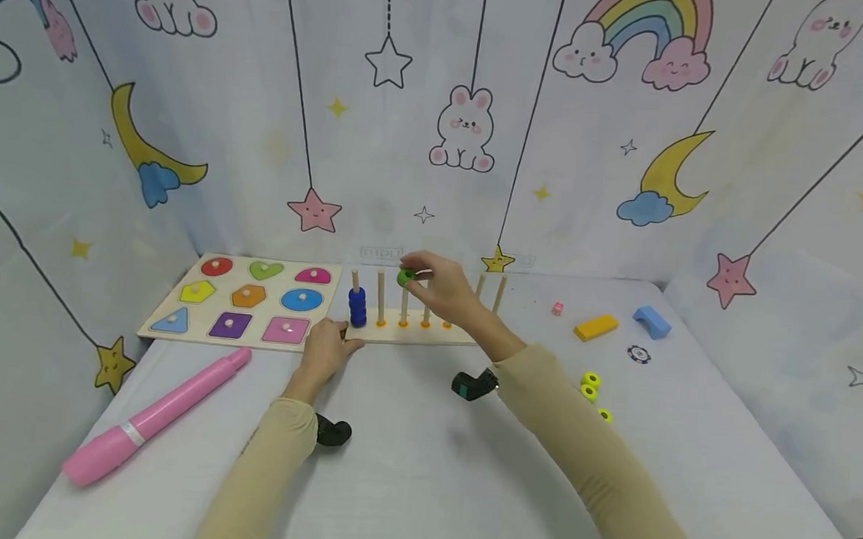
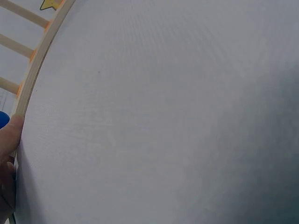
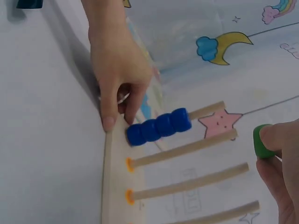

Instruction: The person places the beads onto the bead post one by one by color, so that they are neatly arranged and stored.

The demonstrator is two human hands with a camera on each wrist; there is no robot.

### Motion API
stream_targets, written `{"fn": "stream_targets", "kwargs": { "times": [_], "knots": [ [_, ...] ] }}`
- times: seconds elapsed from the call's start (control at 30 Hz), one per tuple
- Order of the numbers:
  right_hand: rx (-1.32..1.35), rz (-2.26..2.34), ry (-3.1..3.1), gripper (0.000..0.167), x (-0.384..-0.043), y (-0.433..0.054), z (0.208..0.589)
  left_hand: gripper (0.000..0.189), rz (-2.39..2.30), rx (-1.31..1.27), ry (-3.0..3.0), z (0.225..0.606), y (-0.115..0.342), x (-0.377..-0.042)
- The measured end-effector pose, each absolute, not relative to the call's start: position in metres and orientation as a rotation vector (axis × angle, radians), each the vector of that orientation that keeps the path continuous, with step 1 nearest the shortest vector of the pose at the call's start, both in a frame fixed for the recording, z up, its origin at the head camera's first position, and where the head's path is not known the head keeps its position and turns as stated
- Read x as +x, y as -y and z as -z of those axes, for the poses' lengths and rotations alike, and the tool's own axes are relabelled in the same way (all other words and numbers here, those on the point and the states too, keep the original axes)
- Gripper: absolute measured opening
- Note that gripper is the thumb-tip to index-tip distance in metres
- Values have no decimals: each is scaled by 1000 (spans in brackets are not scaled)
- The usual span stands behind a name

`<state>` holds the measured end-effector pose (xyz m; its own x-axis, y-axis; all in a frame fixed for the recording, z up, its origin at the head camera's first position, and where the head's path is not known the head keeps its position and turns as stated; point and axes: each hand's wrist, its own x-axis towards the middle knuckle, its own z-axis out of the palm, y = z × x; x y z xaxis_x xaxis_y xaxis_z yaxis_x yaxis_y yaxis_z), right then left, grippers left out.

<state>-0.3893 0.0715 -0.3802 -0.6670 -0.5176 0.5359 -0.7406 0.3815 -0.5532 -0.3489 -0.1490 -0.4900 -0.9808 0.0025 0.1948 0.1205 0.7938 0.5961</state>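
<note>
Your left hand grips the left end of the board, which runs lengthwise left-to-right across the desk, pegs pointing up. Your right hand pinches the green bead near the peg tips.

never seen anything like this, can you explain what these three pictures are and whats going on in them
There is no robot, only a person's two bare hands. The widest picture comes from a camera worn on the head; the other two come from one camera on each wrist.

The left hand grips the left end of a wooden peg board. The right hand pinches a green bead near the peg tops. Blue beads are stacked on the leftmost peg.

On the white table lie a shape puzzle and a pink pen-shaped object to the left, with a yellow block and a blue block to the right.
</note>
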Motion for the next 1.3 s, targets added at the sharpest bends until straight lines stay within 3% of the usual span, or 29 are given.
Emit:
{"fn": "stream_targets", "kwargs": {
  "times": [0.3, 0.77, 0.97, 1.3],
  "knots": [
    [1054, -1046, 2480, 30, -408, -33, 379, 51, 965, -99, 2805, 490, 148, -347],
    [1011, -1099, 2427, 31, -410, -43, 382, 55, 954, -71, 2825, 492, 147, -350],
    [937, -1309, 2333, 22, -401, -74, 388, 56, 946, -84, 2810, 495, 149, -351],
    [823, -1391, 2443, 20, -368, -179, 407, 54, 965, -82, 2798, 494, 149, -352]
  ]
}}
